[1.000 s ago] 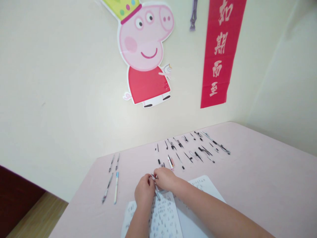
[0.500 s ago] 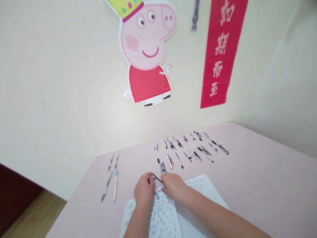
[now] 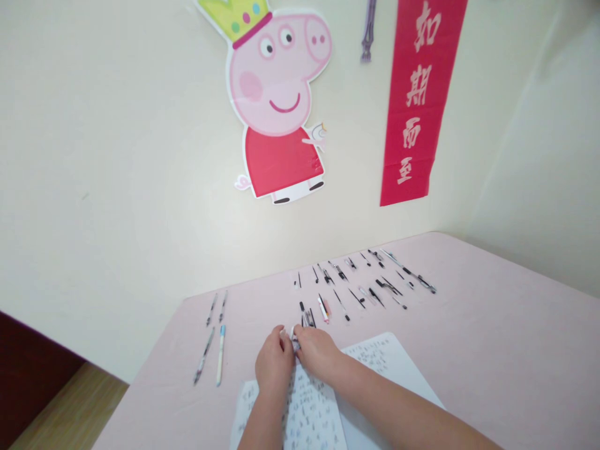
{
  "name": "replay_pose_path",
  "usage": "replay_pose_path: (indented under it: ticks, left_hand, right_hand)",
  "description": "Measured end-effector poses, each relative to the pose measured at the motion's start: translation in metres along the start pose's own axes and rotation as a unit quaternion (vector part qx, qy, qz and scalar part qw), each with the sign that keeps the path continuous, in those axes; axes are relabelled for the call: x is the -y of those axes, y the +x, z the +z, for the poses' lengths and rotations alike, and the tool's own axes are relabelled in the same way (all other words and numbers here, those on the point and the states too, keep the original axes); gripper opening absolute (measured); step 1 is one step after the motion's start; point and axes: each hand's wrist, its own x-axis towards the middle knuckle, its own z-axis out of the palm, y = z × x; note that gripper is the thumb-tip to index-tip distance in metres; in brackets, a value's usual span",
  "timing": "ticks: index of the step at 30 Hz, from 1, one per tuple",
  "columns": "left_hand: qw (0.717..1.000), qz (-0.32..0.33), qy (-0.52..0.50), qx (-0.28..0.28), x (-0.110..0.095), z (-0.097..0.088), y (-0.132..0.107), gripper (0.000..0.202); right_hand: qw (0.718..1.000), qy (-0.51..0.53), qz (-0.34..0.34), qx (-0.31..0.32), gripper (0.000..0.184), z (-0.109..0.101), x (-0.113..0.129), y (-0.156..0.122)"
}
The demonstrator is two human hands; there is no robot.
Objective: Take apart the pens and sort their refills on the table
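Note:
My left hand [image 3: 274, 362] and my right hand [image 3: 316, 351] meet over the top edge of a written sheet of paper [image 3: 309, 412] on the pink table [image 3: 492, 350]. Both hands are closed, fingertips pinched together on a small pen part [image 3: 295, 340] between them. Just beyond the fingers lie a few pen pieces [image 3: 307, 317]. Further back, several dismantled pens and pen parts [image 3: 370, 281] are spread in rows.
Whole pens lie to the left: a blue-and-white pen [image 3: 220, 354], a dark pen [image 3: 203, 356] and two more pens [image 3: 216, 307] behind them. A cartoon pig sticker [image 3: 276, 100] and a red banner [image 3: 415, 100] hang on the wall. The table's left edge drops to a wooden floor [image 3: 65, 412].
Half a second ago my hands were apart, with a thin black refill showing between them. Now they have come together again and the refill no longer shows.

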Motion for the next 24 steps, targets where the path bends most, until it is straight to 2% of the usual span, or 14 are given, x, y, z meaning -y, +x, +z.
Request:
replay_pose_path:
  ticks: [6,11,14,20,24]
  left_hand:
    - [0.999,0.010,0.019,0.028,0.001,-0.003,0.001,0.041]
    - [0.994,0.037,-0.022,0.098,0.010,-0.010,0.008,0.054]
    - [0.992,0.060,-0.013,0.113,0.012,-0.012,0.008,0.057]
    - [0.993,0.073,0.026,0.094,0.003,-0.011,0.001,0.035]
    - [0.994,0.069,0.035,0.075,-0.004,-0.009,0.003,0.024]
  right_hand:
    - [1.000,0.016,-0.003,0.000,0.021,0.001,-0.003,-0.001]
    - [1.000,0.014,-0.009,0.015,0.023,-0.002,-0.002,-0.003]
    - [1.000,0.028,-0.008,0.009,0.026,-0.002,-0.004,-0.005]
    - [0.998,0.049,-0.025,-0.007,0.024,0.001,-0.007,-0.010]
    - [0.997,0.065,-0.037,-0.021,0.030,0.008,-0.008,-0.012]
